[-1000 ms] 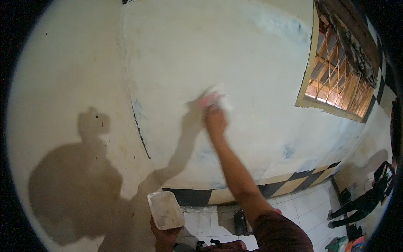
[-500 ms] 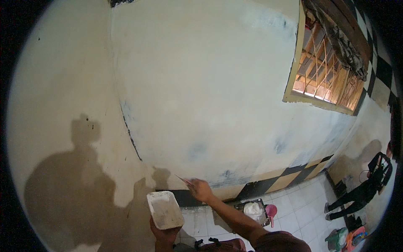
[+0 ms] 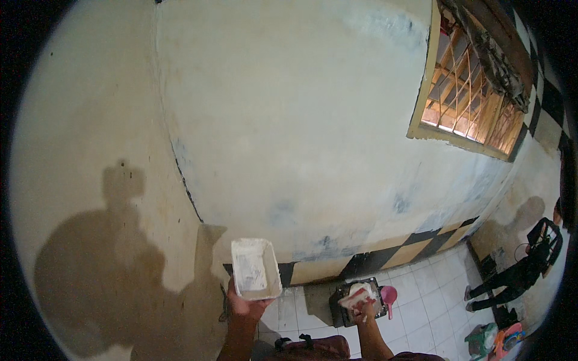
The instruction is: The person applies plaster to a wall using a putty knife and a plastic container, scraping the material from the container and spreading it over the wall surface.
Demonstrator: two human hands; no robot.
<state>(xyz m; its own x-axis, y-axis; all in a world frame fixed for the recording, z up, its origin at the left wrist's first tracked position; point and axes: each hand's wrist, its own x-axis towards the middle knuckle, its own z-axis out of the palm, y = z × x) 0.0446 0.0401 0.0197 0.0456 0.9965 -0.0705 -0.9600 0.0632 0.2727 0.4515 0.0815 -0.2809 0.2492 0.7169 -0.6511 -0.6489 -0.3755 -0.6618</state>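
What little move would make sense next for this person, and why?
Probably lifting some white material from the dark box over to the tray. The right hand is down at that material, seemingly with a reddish tool, while the left hand holds the tray, whose inside appears to show only whitish smears.

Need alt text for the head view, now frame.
Left hand holds a white tray; right hand holds a blurred pinkish tool by white material on a dark stand. Ahead is a patchy pale wall with a barred window; another person stands at far right.
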